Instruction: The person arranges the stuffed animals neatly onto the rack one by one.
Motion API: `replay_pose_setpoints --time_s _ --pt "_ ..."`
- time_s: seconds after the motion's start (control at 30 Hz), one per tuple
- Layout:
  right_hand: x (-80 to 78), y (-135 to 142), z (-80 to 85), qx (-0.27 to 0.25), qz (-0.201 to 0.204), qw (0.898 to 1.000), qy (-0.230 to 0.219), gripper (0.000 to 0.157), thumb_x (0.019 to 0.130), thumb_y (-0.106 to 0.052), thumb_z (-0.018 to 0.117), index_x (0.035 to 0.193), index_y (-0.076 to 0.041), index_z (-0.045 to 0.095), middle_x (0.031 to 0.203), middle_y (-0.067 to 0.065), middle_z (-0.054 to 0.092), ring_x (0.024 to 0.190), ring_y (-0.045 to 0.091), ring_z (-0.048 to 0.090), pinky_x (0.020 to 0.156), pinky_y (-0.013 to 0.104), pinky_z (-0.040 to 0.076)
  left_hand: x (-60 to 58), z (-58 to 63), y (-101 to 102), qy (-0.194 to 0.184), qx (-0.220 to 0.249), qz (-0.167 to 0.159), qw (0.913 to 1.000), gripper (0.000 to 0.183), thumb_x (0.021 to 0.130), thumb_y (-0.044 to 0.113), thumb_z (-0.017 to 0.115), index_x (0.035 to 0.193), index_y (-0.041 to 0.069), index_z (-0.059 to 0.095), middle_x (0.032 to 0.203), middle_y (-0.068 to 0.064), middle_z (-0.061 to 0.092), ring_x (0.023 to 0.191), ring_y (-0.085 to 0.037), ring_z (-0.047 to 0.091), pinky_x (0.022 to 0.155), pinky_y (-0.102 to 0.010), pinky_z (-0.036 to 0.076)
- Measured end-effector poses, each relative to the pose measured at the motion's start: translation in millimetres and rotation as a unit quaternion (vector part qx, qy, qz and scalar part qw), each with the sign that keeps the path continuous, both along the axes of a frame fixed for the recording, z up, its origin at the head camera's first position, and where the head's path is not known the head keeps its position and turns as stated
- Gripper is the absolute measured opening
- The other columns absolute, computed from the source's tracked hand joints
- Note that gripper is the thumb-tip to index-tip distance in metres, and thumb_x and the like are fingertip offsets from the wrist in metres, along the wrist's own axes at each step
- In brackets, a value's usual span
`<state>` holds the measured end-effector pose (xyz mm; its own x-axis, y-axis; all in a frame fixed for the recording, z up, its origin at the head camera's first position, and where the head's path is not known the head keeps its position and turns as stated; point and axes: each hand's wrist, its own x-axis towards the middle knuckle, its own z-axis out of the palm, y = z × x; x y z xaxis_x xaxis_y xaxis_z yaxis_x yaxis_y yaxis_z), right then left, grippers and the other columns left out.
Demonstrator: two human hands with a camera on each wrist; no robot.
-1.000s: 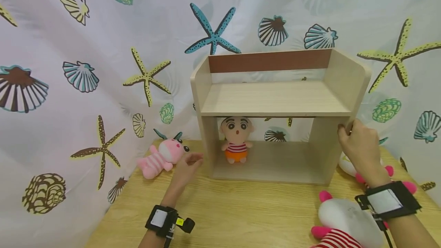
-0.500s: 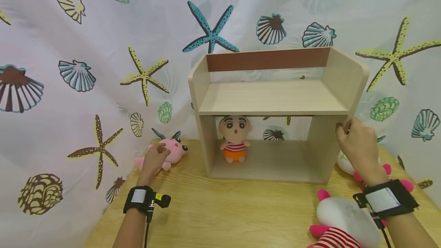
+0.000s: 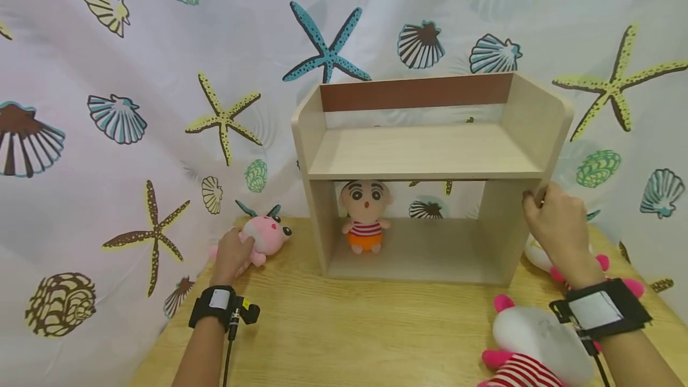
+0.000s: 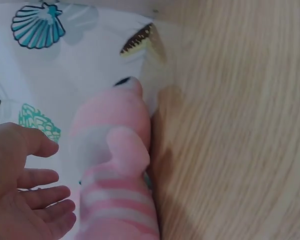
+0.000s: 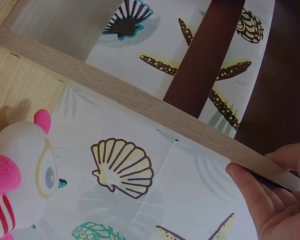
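Pink toy (image 3: 265, 236) lies on the desk (image 3: 344, 339) to the left of the shelf (image 3: 424, 151), head end toward it. We see the left hand (image 3: 233, 254) over its body in the head view, hiding much of the striped part. Left wrist view: fingers and thumb apart, beside the toy; the toy's lower end is cut off by the frame and its face is turned away. Contact is uncertain: the hand overlaps the toy from above, yet the wrist view seems to leave a narrow gap.

Right hand (image 3: 561, 220) grips the front edge of the shelf's right side panel, thumb on one face and fingers on the other; the right wrist frame crops the hand.

Doll (image 3: 367, 220) sits in the lower compartment, at its left end; the upper board meets the top of its head in our line of sight.

Near white toy (image 3: 540, 336) lies at front right, its striped body cut by the bottom edge, its face hard to make out. Far white toy (image 3: 540, 255), beside the shelf, is largely covered by the right hand and forearm; the right wrist view gives us its eye ring, but crops its body.
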<state>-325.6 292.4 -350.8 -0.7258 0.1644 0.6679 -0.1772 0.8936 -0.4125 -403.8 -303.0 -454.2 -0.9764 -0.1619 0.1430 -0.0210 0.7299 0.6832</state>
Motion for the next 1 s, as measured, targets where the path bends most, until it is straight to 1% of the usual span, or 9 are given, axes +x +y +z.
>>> replay_pose_setpoints --time_s 0.17,0.27,0.33,0.43,0.53,0.63,0.77,0.87,1.0 --pt "0.5 -1.4 1.1 -0.003 0.0 1.0 0.002 0.027 0.095 -0.011 0.059 0.085 0.014 0.055 0.072 0.036 0.06 0.057 0.052 0.057 0.042 0.05 0.044 0.0 -8.4 1.7 0.057 -0.077 -0.008 0.9954 0.031 0.097 0.007 0.045 0.109 -0.019 0.058 0.106 -0.036 0.061 0.102 -0.049 0.059 0.089 -0.059 0.046" --pt "0.8 -1.6 0.7 -0.003 0.0 1.0 0.001 0.028 0.094 -0.011 0.06 0.089 0.016 0.055 0.076 0.038 0.061 0.063 0.056 0.059 0.048 0.057 0.048 0.8 -10.5 3.3 0.092 -0.133 -0.013 0.9868 0.02 0.094 0.002 0.047 0.082 -0.012 0.057 0.082 -0.029 0.06 0.083 -0.049 0.061 0.076 -0.059 0.047" --pt "0.8 -1.5 0.2 -0.003 0.002 1.0 -0.002 0.029 0.095 -0.011 0.06 0.092 0.017 0.056 0.078 0.039 0.061 0.064 0.056 0.059 0.049 0.058 0.049 1.1 -10.0 4.2 0.101 -0.177 -0.014 0.9789 0.02 0.092 0.0 0.049 0.075 -0.009 0.055 0.075 -0.026 0.059 0.078 -0.049 0.06 0.074 -0.061 0.046" --pt "0.6 -1.2 -0.7 -0.002 0.004 1.0 -0.003 0.03 0.095 -0.011 0.06 0.095 0.018 0.056 0.08 0.039 0.061 0.064 0.056 0.06 0.05 0.058 0.05 1.6 -8.2 6.6 0.069 -0.221 -0.006 0.9729 0.021 0.092 0.004 0.053 0.077 -0.01 0.057 0.08 -0.026 0.059 0.08 -0.053 0.057 0.076 -0.062 0.044" --pt "0.6 -1.4 -1.1 -0.003 0.004 1.0 -0.001 0.029 0.095 -0.011 0.06 0.096 0.018 0.056 0.079 0.038 0.061 0.062 0.054 0.06 0.049 0.057 0.05 2.0 -6.9 8.8 0.008 -0.238 0.008 0.9713 0.024 0.091 0.012 0.059 0.093 -0.011 0.062 0.095 -0.031 0.058 0.089 -0.054 0.051 0.08 -0.065 0.041" --pt "1.0 -2.5 -1.2 -0.003 0.003 1.0 0.001 0.027 0.095 -0.01 0.061 0.092 0.016 0.056 0.075 0.036 0.061 0.059 0.052 0.06 0.047 0.056 0.049 2.1 -7.7 8.8 -0.037 -0.229 0.031 0.9723 0.034 0.089 0.02 0.061 0.107 -0.009 0.062 0.108 -0.033 0.053 0.1 -0.057 0.046 0.09 -0.069 0.032" --pt "1.7 -3.6 -1.6 -0.004 0.001 1.0 0.0 0.027 0.094 -0.01 0.061 0.088 0.015 0.055 0.072 0.035 0.06 0.058 0.051 0.059 0.047 0.055 0.049 2.3 -9.9 4.4 -0.048 -0.219 0.036 0.9738 0.039 0.089 0.022 0.056 0.108 -0.011 0.062 0.108 -0.037 0.052 0.103 -0.059 0.05 0.094 -0.071 0.029" --pt "1.8 -3.1 -2.0 -0.004 -0.002 1.0 -0.002 0.027 0.094 -0.01 0.061 0.088 0.016 0.055 0.072 0.035 0.06 0.058 0.05 0.059 0.047 0.055 0.049 4.6 -9.7 1.1 -0.043 -0.173 0.031 0.9835 0.033 0.091 0.019 0.056 0.104 -0.01 0.065 0.102 -0.036 0.051 0.097 -0.053 0.051 0.085 -0.067 0.038" --pt "2.4 -1.7 -1.3 -0.002 -0.006 1.0 0.001 0.027 0.094 -0.01 0.061 0.085 0.015 0.055 0.07 0.034 0.06 0.057 0.05 0.058 0.044 0.052 0.047 8.6 -6.7 0.8 -0.033 -0.107 0.011 0.9936 0.018 0.091 0.013 0.056 0.092 0.0 0.069 0.088 -0.022 0.056 0.084 -0.039 0.053 0.07 -0.053 0.044"
